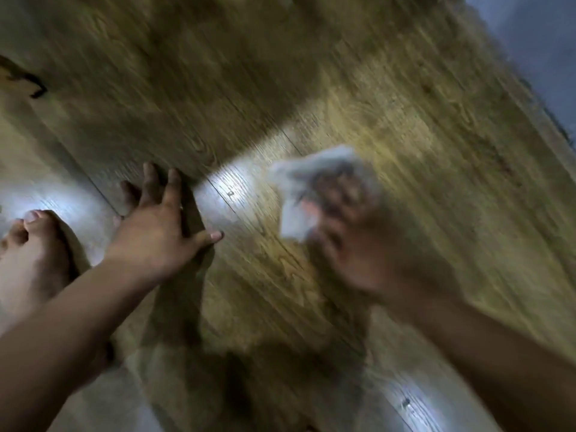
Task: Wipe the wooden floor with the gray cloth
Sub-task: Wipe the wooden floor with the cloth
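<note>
The wooden floor (389, 126) fills the view, its planks running diagonally, with bright light patches on it. My right hand (364, 241) is right of centre, blurred, and grips the crumpled gray cloth (314, 185), which sticks out past the fingers toward the upper left. Whether the cloth touches the floor I cannot tell. My left hand (159, 226) is left of centre, fingers spread and empty, palm down on or just above the floor.
A bare foot (31, 254) rests on the floor at the left edge, close to my left wrist. A small dark object (29, 82) lies at the far left. A grey-blue wall (536, 42) borders the floor at the upper right.
</note>
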A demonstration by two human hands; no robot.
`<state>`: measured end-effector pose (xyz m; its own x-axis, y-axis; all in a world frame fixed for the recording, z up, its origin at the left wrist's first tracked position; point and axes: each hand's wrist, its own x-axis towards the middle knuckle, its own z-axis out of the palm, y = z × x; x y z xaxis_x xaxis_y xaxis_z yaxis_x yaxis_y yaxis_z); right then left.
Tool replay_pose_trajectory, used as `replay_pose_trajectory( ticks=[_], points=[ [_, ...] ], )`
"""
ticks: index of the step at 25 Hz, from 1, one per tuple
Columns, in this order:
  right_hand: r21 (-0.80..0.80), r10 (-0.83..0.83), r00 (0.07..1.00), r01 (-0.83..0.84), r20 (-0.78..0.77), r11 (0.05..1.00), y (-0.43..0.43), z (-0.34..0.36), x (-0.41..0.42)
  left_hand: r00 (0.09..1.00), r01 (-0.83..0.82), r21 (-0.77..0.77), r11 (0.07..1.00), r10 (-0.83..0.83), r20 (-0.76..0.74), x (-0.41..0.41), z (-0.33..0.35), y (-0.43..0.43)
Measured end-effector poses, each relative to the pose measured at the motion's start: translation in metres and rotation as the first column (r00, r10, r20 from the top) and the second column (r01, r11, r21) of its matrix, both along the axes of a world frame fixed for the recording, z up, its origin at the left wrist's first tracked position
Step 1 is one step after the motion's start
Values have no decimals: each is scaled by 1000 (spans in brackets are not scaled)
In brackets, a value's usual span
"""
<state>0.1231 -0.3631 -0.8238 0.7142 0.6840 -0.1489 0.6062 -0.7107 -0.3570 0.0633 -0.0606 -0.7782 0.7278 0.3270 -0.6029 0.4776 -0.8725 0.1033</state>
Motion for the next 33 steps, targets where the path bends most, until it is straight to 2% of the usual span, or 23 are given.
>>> replay_pose_trajectory(
  ticks=[3, 5, 7, 8, 10, 12, 13, 14, 15, 16, 17, 18, 20, 21, 22, 24, 25, 27, 29, 31, 33],
  points=[
    [-139, -388, 916, 400, 102, 906, -54, 0, 152, 1000, -6, -14, 1000, 6, 25, -3, -9, -4],
    [-173, -579, 814, 566, -35, 806, -62, 10, 229, 999, -35, -28, 999, 36, 33, -4, -9, -4],
    [-216, -649, 755, 621, -92, 754, -34, 20, 251, 998, -59, -36, 998, 59, 18, -3, -8, -5],
    [-271, -618, 785, 587, -39, 763, -13, 19, 236, 998, -60, -30, 998, 61, 16, -2, -6, -6],
    [-275, -407, 912, 405, 50, 872, 30, 20, 173, 1000, -13, 4, 1000, 13, -12, 6, 2, -8],
    [-185, -3, 1000, 4, 2, 983, 64, 29, 96, 986, 90, 40, 995, -83, -143, 20, 8, -9],
    [-199, 241, 969, -248, -59, 948, 75, 33, 66, 964, 161, 60, 985, -144, -226, 28, 12, -10],
    [-241, 421, 897, -441, -131, 865, 86, 37, 50, 932, 252, 77, 965, -221, -289, 36, 17, -11],
    [-268, 532, 829, -559, -172, 785, 91, 39, 47, 897, 352, 79, 933, -312, -313, 42, 21, -10],
    [-253, 572, 800, -600, -181, 759, 94, 38, 55, 864, 445, 74, 892, -407, -295, 45, 24, -7],
    [-233, 539, 827, -563, -161, 793, 93, 38, 66, 829, 530, 61, 846, -502, -247, 48, 27, 1],
    [-229, 438, 889, -457, -132, 859, 87, 36, 78, 776, 614, 27, 789, -597, -203, 48, 31, 12],
    [-223, 47, 999, -51, -23, 973, 63, 31, 114, 670, 715, -134, 686, -728, -148, 40, 41, 50],
    [-248, -164, 986, 161, 12, 955, 46, 31, 139, 664, 703, -227, 674, -736, -134, 37, 45, 71],
    [-303, -337, 941, 321, -2, 897, 33, 32, 164, 694, 659, -298, 691, -711, -115, 32, 51, 89],
    [-398, -580, 813, 515, -55, 759, 28, 36, 201, 816, 516, -367, 774, -574, -63, 14, 53, 118],
    [-411, -639, 767, 566, -57, 715, 38, 36, 206, 887, 429, -364, 826, -462, -3, 5, 49, 126],
    [-364, -652, 758, 604, -10, 709, 71, 28, 183, 938, 345, -297, 891, -311, 154, -11, 40, 129],
    [-320, -587, 809, 565, 35, 760, 109, 21, 120, 895, 440, -263, 859, -395, 207, -20, 33, 126],
    [-306, -413, 911, 389, -15, 869, 150, 26, 47, 846, 528, -233, 817, -481, 229, -24, 31, 127],
    [-290, -130, 986, 94, -106, 952, 176, 31, -5, 823, 560, -179, 809, -518, 234, -19, 30, 126]
  ],
)
